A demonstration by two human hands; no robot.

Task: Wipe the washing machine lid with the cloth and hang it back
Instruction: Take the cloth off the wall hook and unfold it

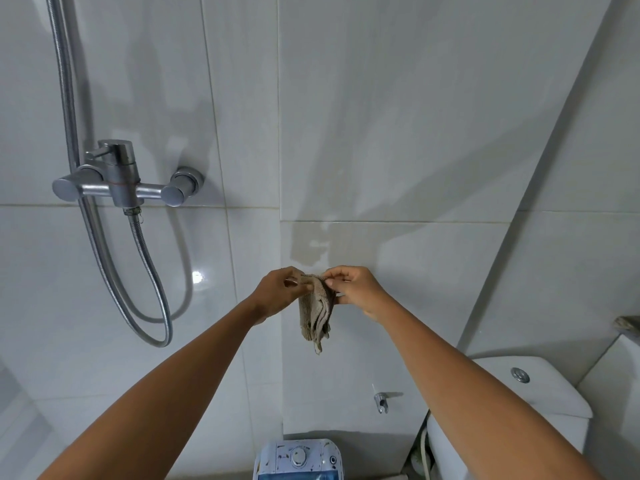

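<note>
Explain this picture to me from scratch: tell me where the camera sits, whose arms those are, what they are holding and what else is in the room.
There is no machine here. The single picture comes from a wide-angle camera worn on a person's head, looking forward and down, so the two bare arms reaching up from the bottom edge are the wearer's own.

The left hand and the right hand are raised against a white tiled wall. Together they pinch the top edge of a small beige cloth, which hangs down bunched between them. Whatever it hangs from is hidden behind the fingers.

Below, at the bottom edge, is the top of a small washing machine with a round dial. To the right is a white toilet tank with a flush button. On the left, a metal shower mixer is fixed to the wall, its hose looping down.
</note>
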